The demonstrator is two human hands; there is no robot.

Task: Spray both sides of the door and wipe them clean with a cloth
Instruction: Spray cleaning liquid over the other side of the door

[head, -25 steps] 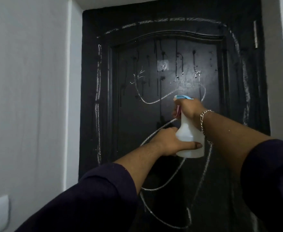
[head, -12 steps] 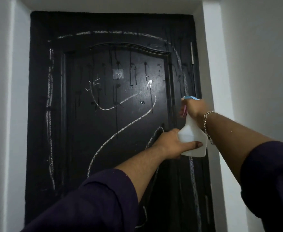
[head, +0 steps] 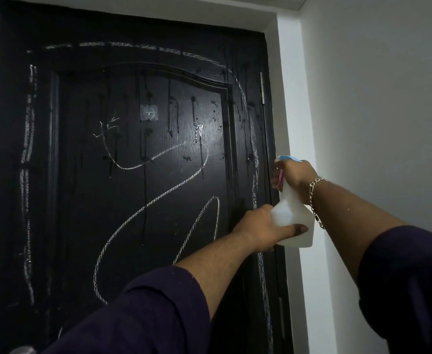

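Hands both up on spray bottle (head: 295, 221) by door's (head: 133, 200) right edge: right hand (head: 295, 175) wrapped round trigger head, left hand (head: 263, 229) cupping base, thumb across front. Black door, chalk scribbles, drips. White wall (head: 375, 111) alongside.

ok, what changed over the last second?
The bottle and both hands swung from the door's centre panel right to its hinge edge. Grips unchanged: right hand on the trigger head, left hand holding the base. Chalk lines and drips stayed on the door.
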